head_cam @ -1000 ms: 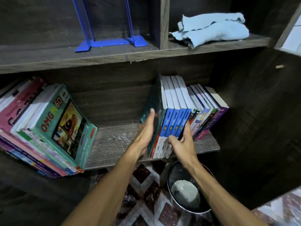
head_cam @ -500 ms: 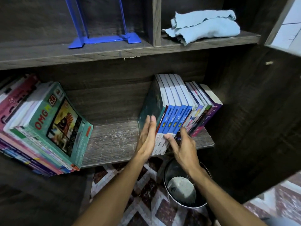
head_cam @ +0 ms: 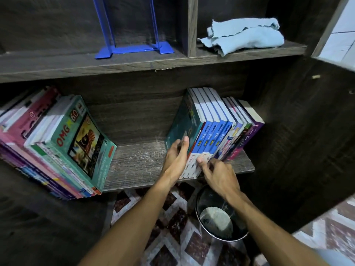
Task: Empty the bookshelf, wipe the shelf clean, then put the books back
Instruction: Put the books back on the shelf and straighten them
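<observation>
Dark wood-grain bookshelf [head_cam: 278, 131] fills the view, and its lower shelf board [head_cam: 134, 169] shows pale streaks on the bare middle. At the right end of that board stands a row of upright books [head_cam: 217, 129], tilted a little to the right. The left hand [head_cam: 175, 160] lies flat, fingers straight and together, against the dark teal cover of the outermost book [head_cam: 181, 123]. The right hand [head_cam: 221, 175] has loosely bent fingers, their tips pressing the lower white spines of the blue-and-white books [head_cam: 209, 137].

Under the right forearm a round metal bucket [head_cam: 221, 239] stands on the brown-and-white patterned floor [head_cam: 172, 227], with a pale grey lump [head_cam: 216, 221] inside.

At the board's left end a leaning stack of paperbacks [head_cam: 38, 146] is fronted by a teal "OMG 60" book [head_cam: 80, 139]. On the upper shelf stand a blue metal bookend [head_cam: 132, 49] and, in the compartment to its right, a crumpled light blue cloth [head_cam: 245, 35].
</observation>
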The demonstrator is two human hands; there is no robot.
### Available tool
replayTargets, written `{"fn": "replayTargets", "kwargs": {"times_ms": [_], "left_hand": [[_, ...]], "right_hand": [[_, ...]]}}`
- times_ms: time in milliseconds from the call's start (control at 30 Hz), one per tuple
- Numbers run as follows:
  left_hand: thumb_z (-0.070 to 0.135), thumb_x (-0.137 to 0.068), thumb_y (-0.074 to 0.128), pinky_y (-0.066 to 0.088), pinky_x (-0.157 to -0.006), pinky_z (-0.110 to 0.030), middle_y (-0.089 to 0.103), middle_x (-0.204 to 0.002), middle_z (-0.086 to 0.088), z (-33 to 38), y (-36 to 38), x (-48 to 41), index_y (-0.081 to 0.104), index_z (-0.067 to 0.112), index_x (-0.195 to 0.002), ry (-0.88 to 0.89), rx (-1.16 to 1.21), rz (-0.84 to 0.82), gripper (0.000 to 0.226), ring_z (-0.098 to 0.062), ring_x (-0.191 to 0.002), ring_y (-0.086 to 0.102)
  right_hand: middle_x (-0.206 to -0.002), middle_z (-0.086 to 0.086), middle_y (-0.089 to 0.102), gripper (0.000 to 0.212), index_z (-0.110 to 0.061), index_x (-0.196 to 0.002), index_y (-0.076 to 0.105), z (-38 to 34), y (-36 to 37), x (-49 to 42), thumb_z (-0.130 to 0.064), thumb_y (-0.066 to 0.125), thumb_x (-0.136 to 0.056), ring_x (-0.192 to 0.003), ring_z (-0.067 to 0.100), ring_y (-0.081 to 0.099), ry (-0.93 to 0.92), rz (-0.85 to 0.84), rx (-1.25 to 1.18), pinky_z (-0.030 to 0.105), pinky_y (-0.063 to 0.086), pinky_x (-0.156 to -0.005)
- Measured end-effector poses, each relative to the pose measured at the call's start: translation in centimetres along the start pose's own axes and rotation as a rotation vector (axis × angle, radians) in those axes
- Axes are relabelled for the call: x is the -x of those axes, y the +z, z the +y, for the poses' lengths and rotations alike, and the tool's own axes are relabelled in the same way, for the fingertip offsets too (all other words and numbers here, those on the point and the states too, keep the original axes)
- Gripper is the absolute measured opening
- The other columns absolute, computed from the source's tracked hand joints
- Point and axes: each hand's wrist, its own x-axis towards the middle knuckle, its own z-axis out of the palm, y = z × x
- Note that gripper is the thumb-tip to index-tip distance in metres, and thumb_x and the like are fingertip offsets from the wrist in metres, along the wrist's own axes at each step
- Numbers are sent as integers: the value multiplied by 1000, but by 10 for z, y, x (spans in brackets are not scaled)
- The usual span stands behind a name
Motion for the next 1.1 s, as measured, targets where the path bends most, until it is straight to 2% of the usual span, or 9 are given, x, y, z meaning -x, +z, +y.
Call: {"fn": "replayTargets", "kwargs": {"times_ms": [67, 133, 233, 333, 500, 567, 700, 867, 1100], "left_hand": [[63, -93, 50, 50, -88, -17, 70, -108, 8, 0, -10, 4, 64, 25, -117, 48, 13, 70, 47, -7, -100, 66], [33, -100, 55, 41, -70, 0, 69, -101, 5, 1, -24, 11, 68, 17, -111, 101, 4, 170, 23, 5, -82, 62], [15, -100, 54, 38, -62, 3, 65, -86, 13, -5, -52, 22, 69, 10, -108, 144, 0, 309, 18, 20, -64, 55], [12, -101, 52, 39, -59, 1, 56, -75, 17, -10, -85, 38, 67, 9, -108, 167, 7, 427, 17, 21, -58, 52], [15, -99, 54, 44, -77, -6, 68, -101, 1, -22, -149, 69, 65, 17, -105, 216, -7, 736, 13, 8, -80, 59], [14, -98, 55, 43, -77, -4, 68, -106, -6, -28, -173, 81, 66, 12, -108, 223, -24, 874, 15, 6, -80, 57], [18, -96, 57, 36, -83, -5, 55, -120, -10, -35, -211, 102, 59, 9, -126, 176, -81, 1049, 31, -3, -94, 56], [30, -97, 54, 22, -115, -28, 30, -153, -14, -45, -246, 105, 19, 12, -156, -30, -78, 967, 71, -25, -142, 32], [36, -99, 50, 17, -105, -16, 22, -155, -3, -57, -257, 98, 11, 19, -158, -42, 10, 862, 73, -16, -140, 31]], "right_hand": [[-101, 18, 73, 51, -11, -103, 69, 0, 7, 1, -57, 49, -97, -104, 39, 64, 16, -49, 52, 38, 50, -82], [-105, 18, 73, 47, -10, -104, 70, 0, 16, 1, -53, 52, -97, -108, 37, 64, 35, -158, 111, 36, 50, -84], [-101, 18, 73, 43, -11, -85, 68, -8, 35, 7, -52, 56, -93, -102, 34, 67, 39, -325, 99, 30, 47, -75], [-90, 19, 71, 45, -15, -65, 52, -30, 60, 14, -50, 56, -93, -94, 34, 67, -29, -358, 79, 29, 41, -69], [-88, 12, 71, 40, -16, -89, 62, -100, 96, 25, -53, 50, -95, -100, 34, 63, -242, -375, 19, 34, 47, -77], [-94, 8, 73, 37, -21, -105, 66, -134, 105, 30, -54, 50, -97, -105, 33, 63, -330, -385, -8, 34, 50, -80], [-116, 9, 72, 57, -25, -141, 48, -191, 127, 38, -58, 53, -95, -117, 34, 59, -431, -385, -89, 38, 52, -91], [-143, 14, 54, 87, -27, -158, 13, -241, 153, 44, -62, 56, -91, -124, 38, 55, -523, -371, -168, 41, 50, -99], [-140, 12, 56, 95, -38, -155, -15, -261, 173, 45, -73, 42, -88, -112, 34, 65, -576, -357, -235, 51, 56, -93]]}}
